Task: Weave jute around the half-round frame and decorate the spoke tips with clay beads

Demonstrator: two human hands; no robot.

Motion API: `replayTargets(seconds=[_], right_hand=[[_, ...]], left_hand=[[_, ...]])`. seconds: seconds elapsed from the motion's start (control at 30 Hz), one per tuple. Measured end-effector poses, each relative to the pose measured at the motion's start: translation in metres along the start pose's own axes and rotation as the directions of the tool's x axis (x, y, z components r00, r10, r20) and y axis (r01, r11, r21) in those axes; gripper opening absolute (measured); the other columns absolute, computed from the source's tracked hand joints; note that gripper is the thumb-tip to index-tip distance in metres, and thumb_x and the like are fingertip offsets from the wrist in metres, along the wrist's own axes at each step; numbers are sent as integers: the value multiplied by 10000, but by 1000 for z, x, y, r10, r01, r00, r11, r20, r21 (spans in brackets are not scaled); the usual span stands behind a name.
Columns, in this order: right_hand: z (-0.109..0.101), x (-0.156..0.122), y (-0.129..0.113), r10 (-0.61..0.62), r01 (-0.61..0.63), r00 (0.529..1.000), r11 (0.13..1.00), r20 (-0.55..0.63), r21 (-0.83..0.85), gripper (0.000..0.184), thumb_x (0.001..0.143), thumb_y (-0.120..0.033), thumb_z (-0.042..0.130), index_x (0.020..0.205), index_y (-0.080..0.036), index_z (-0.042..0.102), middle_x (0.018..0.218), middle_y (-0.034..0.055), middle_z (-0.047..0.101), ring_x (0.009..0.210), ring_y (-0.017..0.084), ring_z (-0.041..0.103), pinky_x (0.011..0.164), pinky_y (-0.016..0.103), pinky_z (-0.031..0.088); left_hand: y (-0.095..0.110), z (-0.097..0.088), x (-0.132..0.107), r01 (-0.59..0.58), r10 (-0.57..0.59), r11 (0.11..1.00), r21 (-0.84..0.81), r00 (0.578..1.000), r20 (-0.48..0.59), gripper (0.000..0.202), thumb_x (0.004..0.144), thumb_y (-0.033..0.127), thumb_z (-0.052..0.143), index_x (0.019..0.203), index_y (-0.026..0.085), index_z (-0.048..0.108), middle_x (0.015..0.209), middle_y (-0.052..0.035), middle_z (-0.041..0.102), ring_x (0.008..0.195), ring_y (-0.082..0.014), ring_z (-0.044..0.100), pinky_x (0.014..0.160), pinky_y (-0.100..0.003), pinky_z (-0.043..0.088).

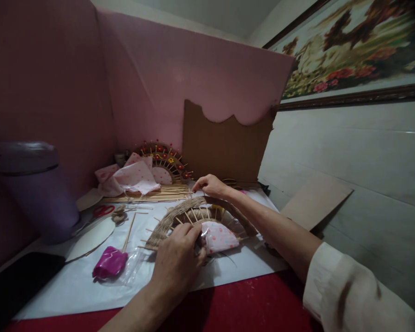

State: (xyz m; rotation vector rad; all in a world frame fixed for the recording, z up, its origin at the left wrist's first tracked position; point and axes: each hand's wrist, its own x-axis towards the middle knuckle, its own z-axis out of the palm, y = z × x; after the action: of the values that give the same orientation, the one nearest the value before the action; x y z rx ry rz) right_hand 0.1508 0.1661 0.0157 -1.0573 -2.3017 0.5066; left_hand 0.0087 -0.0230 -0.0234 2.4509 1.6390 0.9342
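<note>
A half-round fan frame [171, 221] of thin wooden sticks is woven with brown twine in a wide outer band. At its lower middle sits a half-round panel [221, 236] in pink patterned cloth. My left hand [181, 253] grips the frame by its lower left, next to the panel, with the thumb and fingers curled. Above the fan's upper edge, my right hand [210, 186] has its thumb and forefinger pinched together close to the stick tips. What lies between those fingertips is too small to make out. My right forearm passes in front of the fan's right side.
A bundle of thin sticks [159, 192], pink patterned cloth [133, 177] and a decorated fan [164, 159] lie at the back. On the left are a purple tumbler [38, 193], red-handled scissors [103, 210], a magenta packet [109, 263] and a black object [24, 283]. Brown cardboard [224, 143] stands behind.
</note>
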Motion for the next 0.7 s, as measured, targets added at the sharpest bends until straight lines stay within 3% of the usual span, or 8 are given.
replayTargets(seconds=[0.13,0.7], right_hand=[[0,-1,0,-9,9,1000,1000,-7,-16,450,603,64,413,844,-132,739,772,24,722,723,115,629,624,165,437],[-2,-7,-4,-24,25,1000,996,5,-91,419,603,31,442,844,-134,743,778,41,724,710,130,632,586,179,422]], left_hand=[[-1,-1,-1,10,-10,1000,4,1000,2,324,741,148,513,1039,196,631,919,-69,642,871,-258,592,713,-387,488],[-2,0,-1,-8,8,1000,-3,1000,-3,343,755,163,505,1076,197,619,932,-73,642,868,-259,594,726,-396,490]])
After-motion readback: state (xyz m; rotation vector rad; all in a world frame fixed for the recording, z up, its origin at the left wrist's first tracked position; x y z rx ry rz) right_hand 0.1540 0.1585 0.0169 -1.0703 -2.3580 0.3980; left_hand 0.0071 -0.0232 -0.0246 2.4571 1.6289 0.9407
